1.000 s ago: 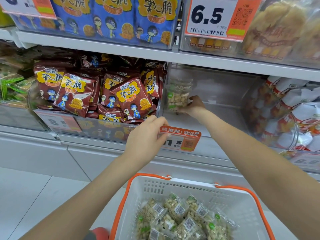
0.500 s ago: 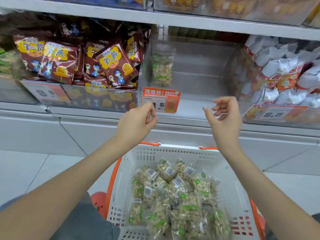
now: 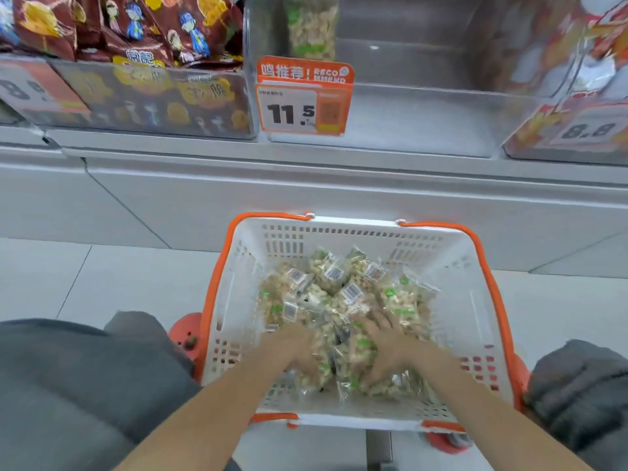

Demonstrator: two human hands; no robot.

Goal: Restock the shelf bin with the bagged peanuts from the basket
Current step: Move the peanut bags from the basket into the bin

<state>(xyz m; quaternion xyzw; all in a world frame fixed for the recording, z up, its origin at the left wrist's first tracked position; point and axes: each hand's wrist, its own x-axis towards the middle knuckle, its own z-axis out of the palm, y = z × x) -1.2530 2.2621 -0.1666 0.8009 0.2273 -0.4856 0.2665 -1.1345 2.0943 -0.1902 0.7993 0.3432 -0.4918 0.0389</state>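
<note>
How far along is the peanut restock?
Early. Done: one peanut bag stands in the clear shelf bin, which otherwise looks bare. In hand: left hand and right hand are down in the pile of bags; grip blurred. Left: nearly the whole pile in the basket.

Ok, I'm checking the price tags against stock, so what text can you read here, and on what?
"11.5": price tag on the clear shelf bin.
"鸣推荐! RECOMMEND": orange header of that tag.
"8.8": blurred tag on the right bin.
"8": cut-off tag at far left.
Barcodes on the bagged peanuts, snack bag lettering: too blurred to read.
</note>
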